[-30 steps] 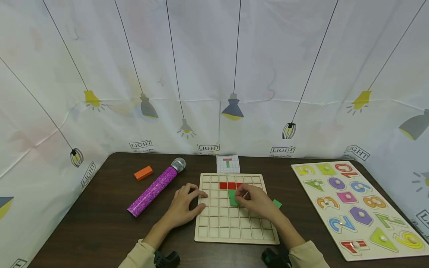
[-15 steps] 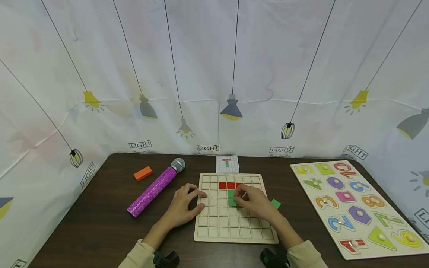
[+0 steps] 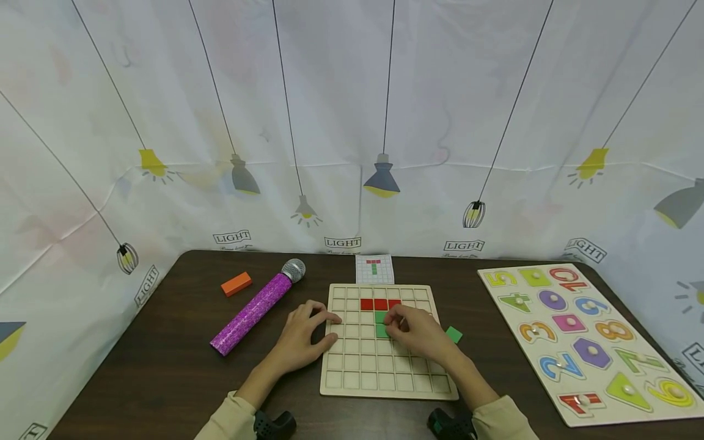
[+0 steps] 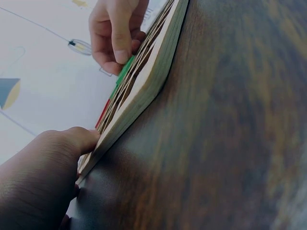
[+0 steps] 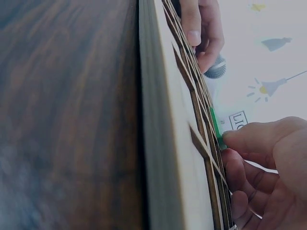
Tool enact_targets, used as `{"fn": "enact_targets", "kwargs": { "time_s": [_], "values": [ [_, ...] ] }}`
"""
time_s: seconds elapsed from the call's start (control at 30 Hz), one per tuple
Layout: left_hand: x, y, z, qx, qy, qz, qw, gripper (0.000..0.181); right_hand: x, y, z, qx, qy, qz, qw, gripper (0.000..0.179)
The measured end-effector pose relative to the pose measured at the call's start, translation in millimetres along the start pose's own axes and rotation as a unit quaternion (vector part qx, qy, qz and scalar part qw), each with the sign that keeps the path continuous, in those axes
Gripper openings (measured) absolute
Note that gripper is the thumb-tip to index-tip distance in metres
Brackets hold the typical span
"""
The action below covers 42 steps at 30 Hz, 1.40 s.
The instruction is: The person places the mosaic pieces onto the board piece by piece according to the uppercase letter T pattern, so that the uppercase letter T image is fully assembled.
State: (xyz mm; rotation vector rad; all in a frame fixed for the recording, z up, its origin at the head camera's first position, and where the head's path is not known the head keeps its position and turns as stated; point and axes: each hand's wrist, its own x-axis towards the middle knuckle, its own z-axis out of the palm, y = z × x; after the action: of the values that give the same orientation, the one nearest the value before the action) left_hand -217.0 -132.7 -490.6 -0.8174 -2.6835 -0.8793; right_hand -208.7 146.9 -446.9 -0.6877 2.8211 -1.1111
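Note:
A pale wooden grid board point(image 3: 360, 381) lies on the dark table. A row of red square tiles point(image 3: 381, 304) sits in its upper cells, with two green square tiles showing below. My right hand point(image 3: 415, 330) is over the board, thumb and bent fingers at the lower green tile point(image 3: 381, 331). In the right wrist view, the thumb meets the edge of a green tile point(image 5: 216, 123). My left hand point(image 3: 301, 335) rests its thumb and index fingertips on the board's left edge. A loose green tile point(image 3: 453, 335) lies just right of the board, near the right wrist.
A printed card point(image 3: 374, 269) showing a red and green T pattern lies behind the board. To the left are a purple glitter microphone point(image 3: 253, 313) and an orange block point(image 3: 236, 284). A number-and-shape puzzle board point(image 3: 591, 345) lies at the right. A lamp-print curtain hangs behind.
The lower green tile now lies flat in its cell, with a grid line showing between the two green tiles. My right hand has shifted slightly, uncovering more red; my left hand stays put.

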Motion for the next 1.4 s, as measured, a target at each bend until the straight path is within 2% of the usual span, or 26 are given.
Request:
{"fn": "enact_targets", "kwargs": {
  "time_s": [0.27, 0.47, 0.67, 0.9, 1.4],
  "values": [
    [0.6, -0.3, -0.2, 0.001, 0.001, 0.002, 1.0000, 0.023, -0.2, -1, -1, -0.003, -0.004, -0.009, 0.9999, 0.008],
    [0.2, 1.3, 1.0, 0.001, 0.010, 0.007, 0.9999, 0.023, -4.9, 1, -6, 0.008, 0.007, -0.013, 0.9999, 0.007],
    [0.1, 1.6, 1.5, 0.000, 0.009, 0.005, 0.9999, 0.023, -11.9, 2, -15, -0.006, 0.035, -0.008, 0.9993, 0.008],
    [0.5, 0.0, 0.7, 0.003, -0.001, -0.001, 1.0000, 0.023, -20.2, 11, -31, -0.013, 0.047, -0.017, 0.9987, 0.010],
    [0.4, -0.5, 1.1, -0.001, -0.002, 0.000, 1.0000, 0.023, -45.9, 34, -55, -0.061, 0.073, 0.026, 0.9951, 0.007]
  ]
}}
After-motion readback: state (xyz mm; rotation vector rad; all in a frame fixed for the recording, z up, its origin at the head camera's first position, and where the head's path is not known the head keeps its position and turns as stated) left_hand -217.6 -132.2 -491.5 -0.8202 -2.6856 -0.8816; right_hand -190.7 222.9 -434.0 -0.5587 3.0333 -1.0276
